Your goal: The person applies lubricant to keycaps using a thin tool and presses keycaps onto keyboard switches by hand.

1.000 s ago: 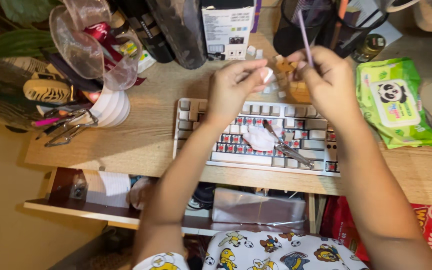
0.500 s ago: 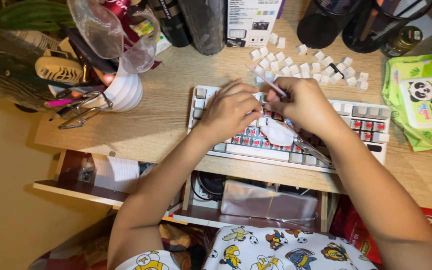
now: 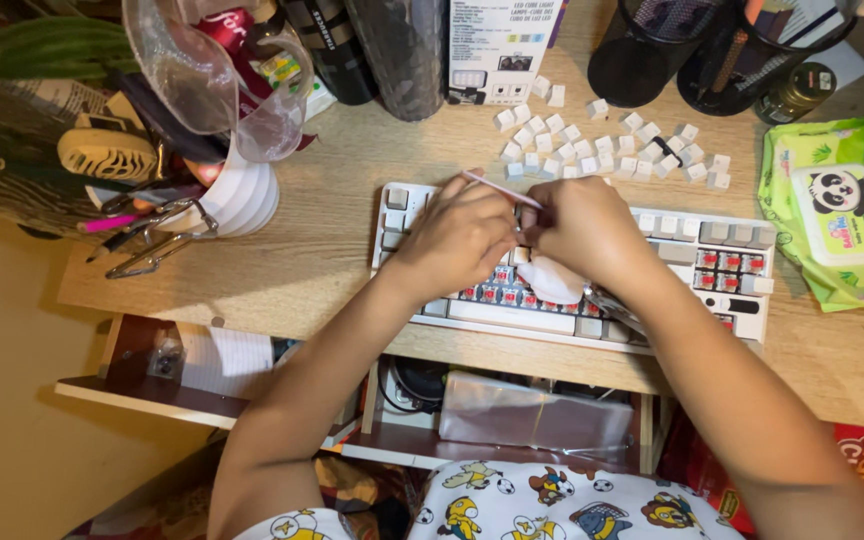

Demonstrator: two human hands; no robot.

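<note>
— Where's the thin stick [image 3: 500, 189] compared with the hands?

— It lies across the top of the left hand [image 3: 460, 238] and runs into the right hand [image 3: 584, 230], a little above the centre of the frame, over the keyboard [image 3: 722, 262].

— And how are the hands set?

— Both are curled, knuckles up, pressed close together over the middle rows of the keyboard. The right hand is pinched closed on the stick's right end. The left hand's fingers are folded in too, but what they grip (if anything) is hidden under the hand, so I can't tell.

— Which way does the stick point?

— Its long axis runs from upper left down to lower right, nearly level; the free tip sticks out toward the upper left, past the left hand's knuckles.

— What's under them?

— Many keys are off the keyboard, with red switches showing. A white wad [image 3: 552, 280] lies on it just below the hands.

— Anything else nearby?

— Loose white keycaps [image 3: 607, 145] are scattered on the wooden surface [image 3: 332, 230] above the keyboard, and a green pack of wipes [image 3: 837, 215] sits at the right edge.
</note>
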